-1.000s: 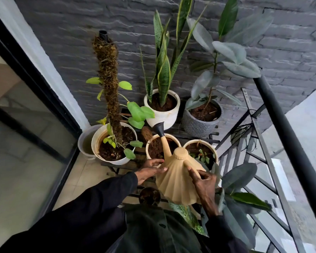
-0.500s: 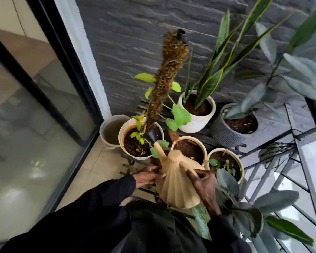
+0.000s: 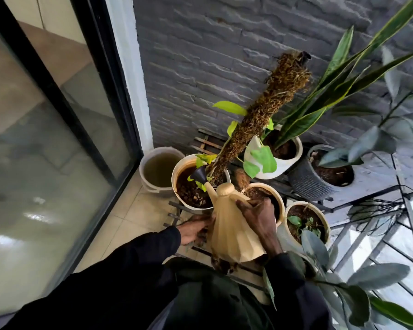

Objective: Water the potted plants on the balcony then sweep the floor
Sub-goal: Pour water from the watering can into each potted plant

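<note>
A beige ribbed watering can (image 3: 234, 232) is tilted forward, its dark spout rose (image 3: 199, 175) over the soil of the white pot with the moss pole (image 3: 179, 186). My right hand (image 3: 258, 219) grips the can's handle from the right. My left hand (image 3: 193, 228) presses against the can's left side near its base. Behind stand a white snake-plant pot (image 3: 284, 163) and a grey textured pot (image 3: 305, 182). Two cream pots (image 3: 281, 203) (image 3: 326, 225) sit to the right of the can.
A white bucket of murky water (image 3: 159, 167) stands on the tiled floor by the black-framed glass door (image 3: 65, 110). The pots rest on a slatted metal stand (image 3: 324, 198). A grey brick wall (image 3: 212, 55) is behind; balcony railing bars (image 3: 401, 194) and large leaves (image 3: 367, 279) crowd the right.
The can has swung left from the small cream pot to the moss-pole pot. My view has turned left with it, and both hands have stayed on the can.
</note>
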